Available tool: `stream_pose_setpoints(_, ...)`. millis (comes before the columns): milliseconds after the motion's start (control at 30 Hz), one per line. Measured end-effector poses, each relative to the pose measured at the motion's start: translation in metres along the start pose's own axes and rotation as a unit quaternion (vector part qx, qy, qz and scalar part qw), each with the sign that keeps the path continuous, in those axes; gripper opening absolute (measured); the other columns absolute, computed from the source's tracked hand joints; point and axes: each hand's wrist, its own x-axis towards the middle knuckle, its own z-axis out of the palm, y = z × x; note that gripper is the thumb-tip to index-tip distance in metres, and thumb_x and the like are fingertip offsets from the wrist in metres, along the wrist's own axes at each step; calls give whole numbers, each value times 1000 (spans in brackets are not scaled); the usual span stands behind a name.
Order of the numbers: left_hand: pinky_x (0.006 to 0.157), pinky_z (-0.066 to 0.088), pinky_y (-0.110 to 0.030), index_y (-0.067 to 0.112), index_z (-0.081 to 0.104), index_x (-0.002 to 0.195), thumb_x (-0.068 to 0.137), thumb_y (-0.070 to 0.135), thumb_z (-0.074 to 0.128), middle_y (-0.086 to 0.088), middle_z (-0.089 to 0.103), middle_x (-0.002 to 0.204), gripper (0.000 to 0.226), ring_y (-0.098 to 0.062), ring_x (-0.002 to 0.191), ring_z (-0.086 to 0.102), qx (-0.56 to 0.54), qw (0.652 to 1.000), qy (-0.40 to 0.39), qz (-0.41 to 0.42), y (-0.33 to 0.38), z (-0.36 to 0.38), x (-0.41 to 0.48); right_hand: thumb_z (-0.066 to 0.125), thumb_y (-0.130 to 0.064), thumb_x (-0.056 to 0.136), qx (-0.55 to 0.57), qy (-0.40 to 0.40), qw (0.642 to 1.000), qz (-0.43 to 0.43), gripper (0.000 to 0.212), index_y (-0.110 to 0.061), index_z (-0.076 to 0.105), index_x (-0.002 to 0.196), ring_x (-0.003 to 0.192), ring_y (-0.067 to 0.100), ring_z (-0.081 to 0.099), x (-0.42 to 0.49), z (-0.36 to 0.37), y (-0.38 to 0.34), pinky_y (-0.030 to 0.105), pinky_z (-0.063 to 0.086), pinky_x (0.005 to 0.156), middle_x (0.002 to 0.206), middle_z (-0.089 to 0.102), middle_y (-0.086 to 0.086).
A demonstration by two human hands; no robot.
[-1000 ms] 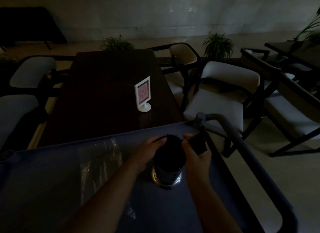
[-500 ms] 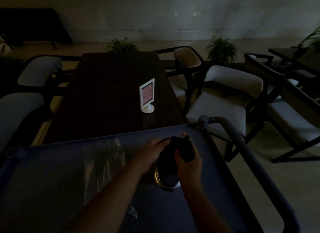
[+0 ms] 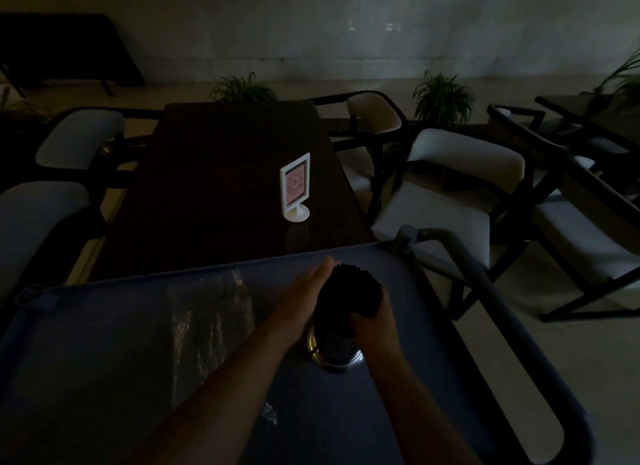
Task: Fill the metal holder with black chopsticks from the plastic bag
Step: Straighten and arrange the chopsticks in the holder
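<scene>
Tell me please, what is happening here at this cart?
A person at a cart sets a bundle of black chopsticks in the metal holder. The right hand grips the bundle, the left hand presses flat with straight fingers against its left side. The plastic bag lies on the cart, left of the holder.

Chopsticks (image 3: pixel 349 291) stand in the metal holder (image 3: pixel 332 363) on the cart (image 3: pixel 104 360), plastic bag (image 3: pixel 211 312) at left, table (image 3: pixel 214 187) behind
</scene>
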Motion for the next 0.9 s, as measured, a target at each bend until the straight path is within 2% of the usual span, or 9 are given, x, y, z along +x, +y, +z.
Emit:
stream_pose_setpoints(33, 101, 44, -36, 47, 69, 102, 79, 65, 57, 6, 66, 123, 32, -9, 114, 60, 17, 1000, 6, 7, 0, 0, -1, 77, 2, 77, -7, -35, 999, -6, 54, -1, 55, 125, 107, 30, 67, 4, -1, -1, 46, 58, 85, 118, 67, 17)
stream_pose_setpoints(100, 92, 50, -25, 47, 70, 91, 88, 46, 59, 9, 70, 115, 12, 4, 100, 64, 49, 998, 23, 32, -1, 0, -1, 81, 1, 72, -10, -73, 997, 3, 63, -3, 52, 128, 101, 24, 69, 10, -3, -6, 42, 59, 79, 115, 68, 13)
stream_pose_setpoints(200, 67, 49, -5, 54, 69, 78, 93, 37, 57, 31, 70, 81, 25, 22, 75, 60, 76, 994, 46, 63, -3, 4, -3, 83, -8, 71, -18, -49, 999, 1, 90, -20, 32, 144, 103, -8, 60, 3, -3, -13, 6, 52, 69, 121, 55, -12)
stream_pose_setpoints(300, 64, 46, -2, 55, 68, 75, 96, 34, 53, 35, 68, 75, 33, 20, 74, 61, 67, 992, 69, 85, -3, 11, -8, 81, -4, 73, -34, -17, 999, -30, 76, -18, 45, 138, 106, -10, 60, -5, -4, -7, 13, 53, 80, 119, 60, -12)
stream_pose_setpoints(367, 68, 48, -8, 45, 70, 77, 96, 30, 54, 22, 71, 76, 29, 7, 77, 65, 54, 987, 112, 105, -6, 10, -8, 81, -10, 74, -52, -8, 998, -40, 58, -21, 55, 124, 109, 8, 64, -10, -3, -9, 23, 53, 87, 116, 66, -5)
stream_pose_setpoints(500, 84, 53, -37, 33, 64, 95, 89, 47, 53, 8, 69, 93, 19, -13, 92, 65, 80, 987, 86, 110, -10, 7, -4, 76, -18, 81, -82, 1, 994, -73, 54, -24, 49, 128, 98, -22, 55, -11, -2, -18, -1, 44, 74, 106, 58, -23)
stream_pose_setpoints(733, 100, 48, -45, 37, 65, 102, 97, 31, 50, 3, 66, 110, 17, -21, 111, 61, 25, 992, 85, 84, -9, 7, -4, 78, -16, 78, -77, -22, 996, -49, 49, -18, 56, 123, 103, 4, 65, -6, -2, -15, 17, 52, 83, 114, 68, -3)
stream_pose_setpoints(833, 99, 48, -44, 27, 65, 114, 99, 38, 43, -3, 66, 119, 29, -22, 114, 61, -69, 989, 127, 29, -9, 3, -11, 80, -20, 76, -79, -19, 996, -32, 45, -32, 60, 115, 97, -8, 65, -9, -2, -11, 9, 50, 76, 107, 69, -15)
stream_pose_setpoints(900, 87, 52, -36, 28, 66, 109, 99, 43, 40, -2, 69, 114, 32, -18, 107, 64, -85, 989, 122, 7, -15, -4, -17, 79, -18, 78, -76, -15, 997, -28, 41, -43, 60, 104, 95, -13, 63, -10, -1, -11, 7, 47, 74, 104, 67, -21)
